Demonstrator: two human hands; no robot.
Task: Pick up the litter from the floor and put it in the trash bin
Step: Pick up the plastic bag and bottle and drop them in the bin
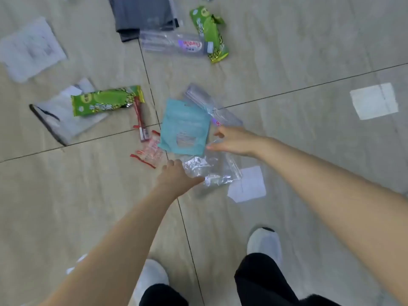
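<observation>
Litter lies scattered on the tiled floor. My left hand point(176, 174) grips a crumpled clear plastic bag point(212, 168) at its left edge. My right hand point(234, 140) reaches over the floor with fingers spread, just right of a teal packet point(184, 127) and touching nothing that I can make out. A clear zip bag point(205, 100) lies partly under the teal packet. Red and clear candy wrappers point(150, 151) lie left of the packet. A green snack wrapper point(106, 100) lies further left and another green wrapper point(212, 32) at the top. No trash bin is in view.
A clear plastic bottle point(174, 44), a grey bag point(141, 14), a white-grey mailer point(64, 120), a red stick wrapper point(140, 120) and paper sheets point(28, 49) point(248, 184) point(374, 101) lie around. My two white shoes point(263, 242) point(152, 277) stand below.
</observation>
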